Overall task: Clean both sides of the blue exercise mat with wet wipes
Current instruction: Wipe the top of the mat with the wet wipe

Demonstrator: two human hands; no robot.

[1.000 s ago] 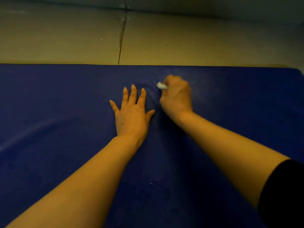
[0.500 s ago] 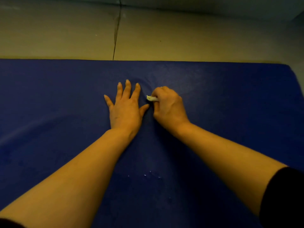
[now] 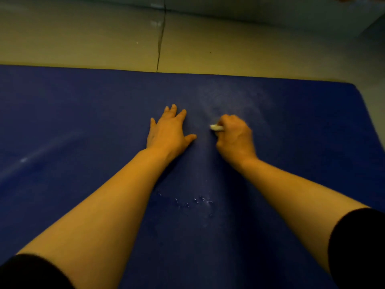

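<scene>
Mat, blue and flat on the floor, is mid-wipe on its upper face: left hand presses fingers straight, right hand pinches a wipe; next, fresh patches, then flipping.

The left hand lies flat on the mat, fingers pointing away. Just to its right, apart from it, the right hand rests on the mat, gripping a wet wipe that sticks out toward the left hand. Beyond both hands the mat ends at the floor.
</scene>
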